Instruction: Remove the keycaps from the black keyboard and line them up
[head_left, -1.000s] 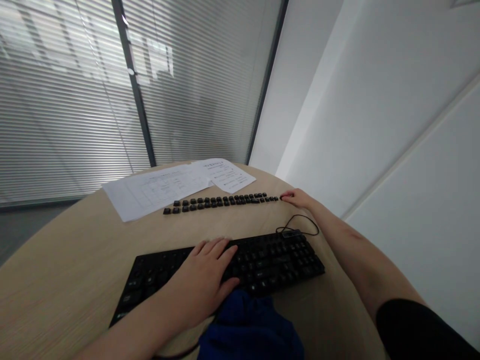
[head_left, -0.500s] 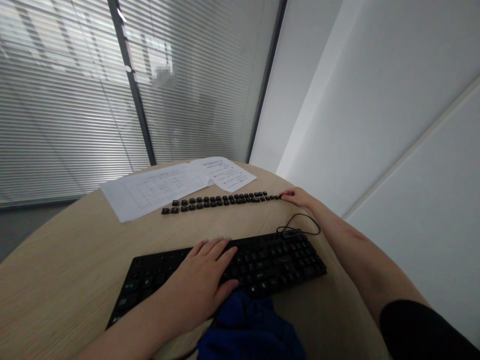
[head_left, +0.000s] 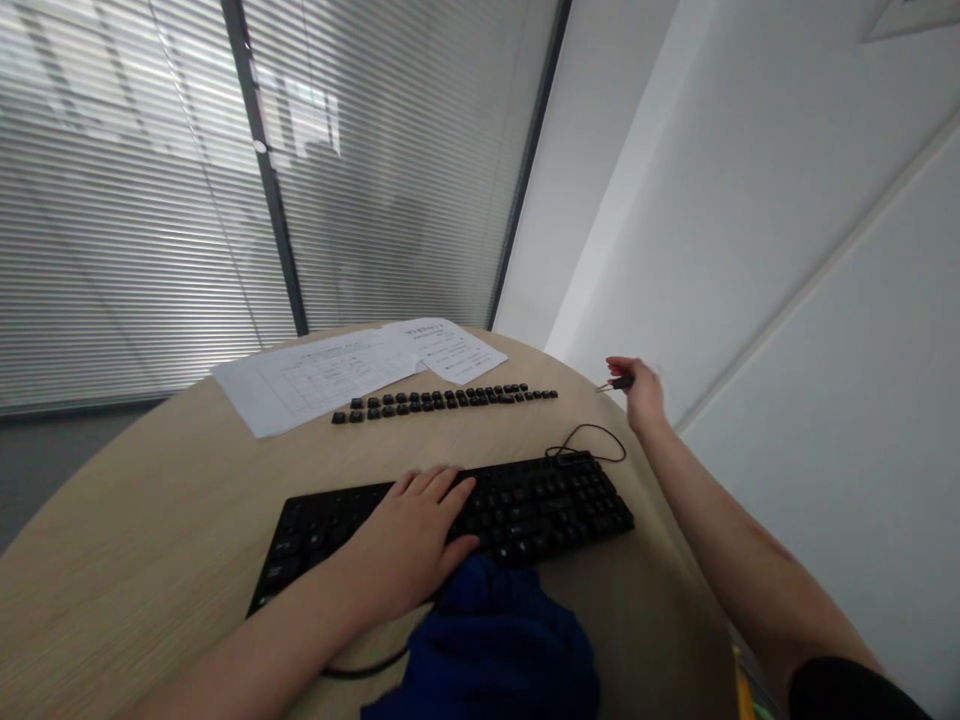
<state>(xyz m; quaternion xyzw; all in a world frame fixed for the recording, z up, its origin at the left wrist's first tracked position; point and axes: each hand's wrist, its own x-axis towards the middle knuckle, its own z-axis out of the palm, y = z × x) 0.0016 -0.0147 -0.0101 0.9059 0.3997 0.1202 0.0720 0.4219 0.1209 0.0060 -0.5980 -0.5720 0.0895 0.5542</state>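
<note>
My left hand [head_left: 420,535] lies flat across the black keyboard [head_left: 555,510], fingers stretched over its keys. Beyond the keyboard, loose black keycaps [head_left: 450,400] stand in two long rows on the table. Off to the right, at the table's edge, my right hand [head_left: 643,395] is raised and closed around a small tool with a dark handle and thin metal prongs, which looks like a keycap puller [head_left: 622,382]. Its prongs point left, toward the end of the keycap rows, and touch nothing. Part of the keyboard is hidden under my left hand and forearm.
Printed paper sheets [head_left: 330,375] lie behind the keycaps on the round wooden table [head_left: 150,520]. A bunched blue cloth [head_left: 495,650] sits in front of the keyboard. A thin cable loop [head_left: 619,445] rests at its back right. The white wall [head_left: 810,250] rises close on the right.
My right hand has left the right end of the near keycap row and moved right and up; the tool in it now shows. My left hand stays on the keyboard.
</note>
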